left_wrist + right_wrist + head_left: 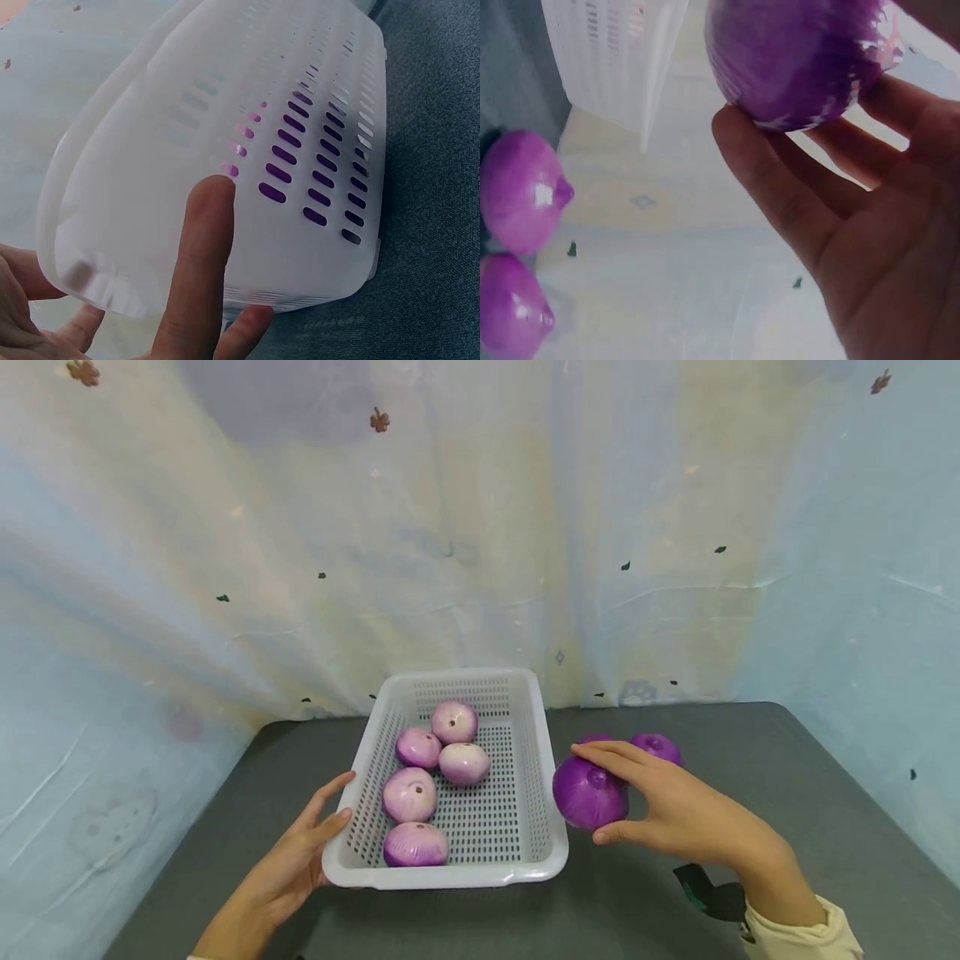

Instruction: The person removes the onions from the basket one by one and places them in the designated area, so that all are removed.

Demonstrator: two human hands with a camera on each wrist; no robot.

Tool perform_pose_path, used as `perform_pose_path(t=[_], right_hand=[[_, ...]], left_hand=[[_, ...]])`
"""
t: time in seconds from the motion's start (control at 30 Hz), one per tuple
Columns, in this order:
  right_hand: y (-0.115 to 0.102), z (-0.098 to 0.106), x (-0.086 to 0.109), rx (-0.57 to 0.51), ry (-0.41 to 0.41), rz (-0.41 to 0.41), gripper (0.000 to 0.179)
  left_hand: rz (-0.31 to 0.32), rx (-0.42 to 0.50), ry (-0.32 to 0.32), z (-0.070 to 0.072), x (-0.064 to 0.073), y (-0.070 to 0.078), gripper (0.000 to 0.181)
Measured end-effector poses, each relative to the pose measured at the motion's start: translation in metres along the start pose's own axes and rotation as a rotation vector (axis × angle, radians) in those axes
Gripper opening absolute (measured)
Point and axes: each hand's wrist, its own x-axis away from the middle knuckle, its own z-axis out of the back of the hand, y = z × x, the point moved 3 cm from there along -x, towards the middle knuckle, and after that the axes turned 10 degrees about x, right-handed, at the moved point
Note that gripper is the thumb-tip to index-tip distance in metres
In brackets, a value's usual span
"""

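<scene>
A white slotted plastic basket [517, 868] sits on the dark table with several pale purple-and-white onions [409, 795] inside, mostly along its left half. My left hand [292, 852] rests against the basket's near left corner, fingers spread. In the left wrist view one straight finger [201, 259] lies on the slotted wall. Just right of the basket, my right hand [667, 802] holds a deep purple onion [588, 795] between thumb and fingers. The right wrist view shows this onion [795, 60] raised, its far side hidden.
Two more purple onions lie beyond the right hand: one [656, 746] in partial view, the other [596, 738] mostly hidden. A patterned curtain [480, 568] hangs behind the grey table [750, 752]. A dark strap [712, 893] is at the right wrist.
</scene>
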Motion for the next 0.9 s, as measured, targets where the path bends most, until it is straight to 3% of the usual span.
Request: perform_pose_path(t=[0.33, 0.9], right_hand=[[0.015, 0.016, 0.017, 0.037, 0.064, 0.002, 0.084], [0.039, 0.019, 0.018, 0.073, 0.075, -0.063, 0.085]], left_hand=[[-0.019, -0.009, 0.01, -0.001, 0.001, 0.0, 0.054], [-0.019, 0.008, 0.025, -0.005, 0.002, 0.0, 0.055]])
